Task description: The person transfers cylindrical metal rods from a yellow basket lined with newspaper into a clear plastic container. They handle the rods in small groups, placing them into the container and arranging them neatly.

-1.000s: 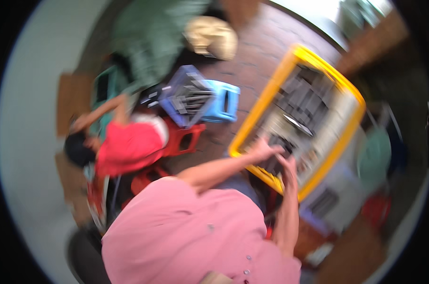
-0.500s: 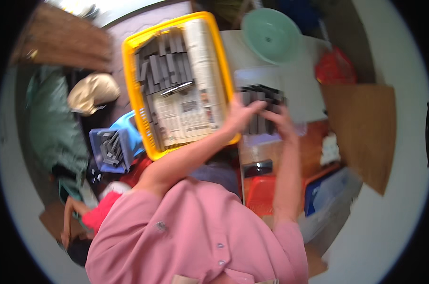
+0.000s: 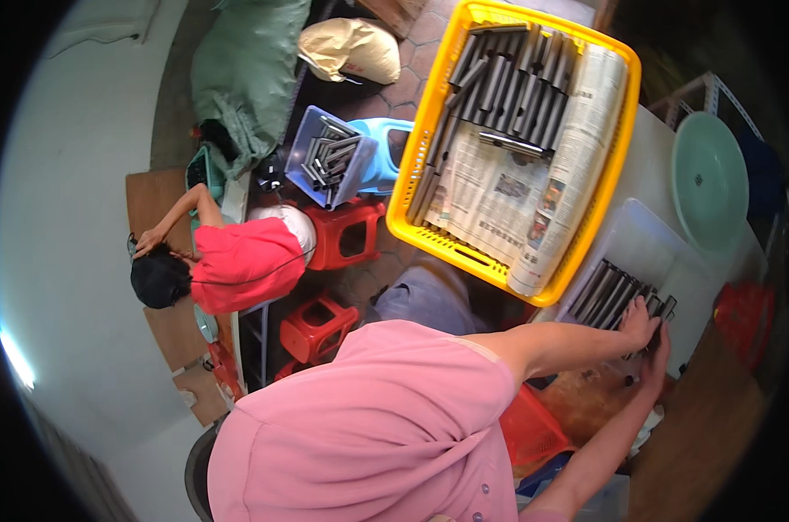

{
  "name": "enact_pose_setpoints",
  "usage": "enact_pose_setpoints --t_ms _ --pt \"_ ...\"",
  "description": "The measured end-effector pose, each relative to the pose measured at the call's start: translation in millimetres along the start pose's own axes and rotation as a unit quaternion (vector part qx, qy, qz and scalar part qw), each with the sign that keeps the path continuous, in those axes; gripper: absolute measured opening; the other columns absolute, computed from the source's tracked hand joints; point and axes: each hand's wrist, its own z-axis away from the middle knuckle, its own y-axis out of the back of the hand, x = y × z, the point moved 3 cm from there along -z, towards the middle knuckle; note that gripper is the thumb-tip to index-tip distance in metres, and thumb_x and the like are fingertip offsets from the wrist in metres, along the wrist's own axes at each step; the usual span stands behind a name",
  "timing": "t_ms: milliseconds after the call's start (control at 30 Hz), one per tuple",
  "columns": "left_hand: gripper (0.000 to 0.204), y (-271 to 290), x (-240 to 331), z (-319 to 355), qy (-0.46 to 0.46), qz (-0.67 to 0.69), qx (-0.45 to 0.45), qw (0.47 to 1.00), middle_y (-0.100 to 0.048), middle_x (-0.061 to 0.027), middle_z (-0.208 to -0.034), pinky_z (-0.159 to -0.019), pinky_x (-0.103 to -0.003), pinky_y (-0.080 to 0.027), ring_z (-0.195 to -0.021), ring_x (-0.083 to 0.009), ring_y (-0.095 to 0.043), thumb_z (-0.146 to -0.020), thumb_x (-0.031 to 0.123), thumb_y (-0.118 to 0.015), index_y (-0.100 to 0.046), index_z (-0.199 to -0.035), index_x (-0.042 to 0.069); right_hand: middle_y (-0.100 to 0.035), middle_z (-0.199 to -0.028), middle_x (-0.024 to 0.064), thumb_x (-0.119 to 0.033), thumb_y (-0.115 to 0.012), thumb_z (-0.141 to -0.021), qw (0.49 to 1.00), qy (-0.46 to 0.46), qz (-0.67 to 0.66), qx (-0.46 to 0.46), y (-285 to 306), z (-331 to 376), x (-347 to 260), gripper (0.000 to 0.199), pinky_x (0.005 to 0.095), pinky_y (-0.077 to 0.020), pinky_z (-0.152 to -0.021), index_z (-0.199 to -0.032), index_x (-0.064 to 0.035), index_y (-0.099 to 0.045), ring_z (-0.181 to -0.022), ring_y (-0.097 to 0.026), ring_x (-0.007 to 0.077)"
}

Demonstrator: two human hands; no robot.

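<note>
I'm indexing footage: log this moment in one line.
left hand: on dark tubes | right hand: at same tubes | tray: clear tray under tubes | yellow basket: newspaper, more tubes

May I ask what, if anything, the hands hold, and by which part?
Left hand and right hand touch dark tubes; whether either grips any is unclear.

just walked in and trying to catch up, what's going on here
A person in a pink shirt has the left hand and right hand at the right end of a row of dark tubes in a translucent tray; whether they grip any is hard to tell. Beside it, a yellow basket holds more tubes on newspaper. At the left, another person in a red top has a hand near the head.
</note>
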Motion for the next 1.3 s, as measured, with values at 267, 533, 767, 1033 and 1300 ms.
enact_pose_setpoints --t_ms 267,533,767,1033,1300 --pt "0.072 15.8 4.6 19.2 -0.064 -0.144 -0.006 0.987 -0.046 -0.0294 -0.129 -0.106 -0.054 -0.037 -0.122 -0.0462 -0.043 -0.091 0.050 -0.061 -0.045 -0.128 -0.008 -0.070 -0.103 0.0247 -0.024 -0.054 -0.094 0.864 0.110 0.443 0.210 26.7 -32.5 21.8 0.035 0.0447 -0.0513 -0.087 -0.115 0.0017 -0.066 -0.095 -0.067 0.0389" --pt "0.085 52.8 -15.7 24.9 -0.174 -0.153 -0.044 0.972 -0.037 -0.0295 -0.140 -0.113 -0.048 -0.032 -0.129 -0.0465 -0.038 -0.085 0.027 -0.069 -0.026 -0.148 -0.010 -0.070 -0.111 0.0214 -0.018 -0.061 -0.093 0.778 0.245 0.492 0.304 -42.7 65.6 -1.6 0.033 0.0437 -0.0527 -0.089 -0.120 0.0002 -0.065 -0.101 -0.067 0.0392" --pt "0.072 100.7 10.6 22.4 -0.244 -0.218 -0.060 0.943 -0.043 -0.0271 -0.133 -0.108 -0.049 -0.037 -0.125 -0.0433 -0.044 -0.088 0.023 -0.067 -0.034 -0.145 -0.004 -0.070 -0.104 0.0189 -0.015 -0.068 -0.091 0.725 0.247 0.301 0.568 5.2 135.2 87.5 0.034 0.0391 -0.0545 -0.081 -0.120 0.0020 -0.062 -0.093 -0.068 0.0328" --pt "0.069 64.3 49.1 -66.1 -0.358 -0.337 -0.198 0.848 -0.041 -0.0242 -0.151 -0.110 -0.050 -0.037 -0.135 -0.0428 -0.044 -0.101 0.054 -0.041 -0.040 -0.147 0.002 -0.067 -0.119 0.0234 -0.022 -0.082 -0.079 0.866 -0.036 -0.059 0.496 82.9 40.4 236.8 0.061 0.0436 -0.0537 -0.092 -0.124 0.0078 -0.054 -0.108 -0.067 0.0358" --pt "0.073 46.2 56.1 -63.7 -0.362 -0.319 -0.208 0.851 -0.048 -0.0223 -0.148 -0.115 -0.044 -0.035 -0.137 -0.0380 -0.045 -0.101 0.059 -0.035 -0.041 -0.148 0.003 -0.061 -0.125 0.0202 -0.002 -0.073 -0.084 0.751 0.286 0.114 0.584 23.4 125.4 126.9 0.062 0.0294 -0.0522 -0.088 -0.138 0.0069 -0.044 -0.105 -0.066 0.0235"
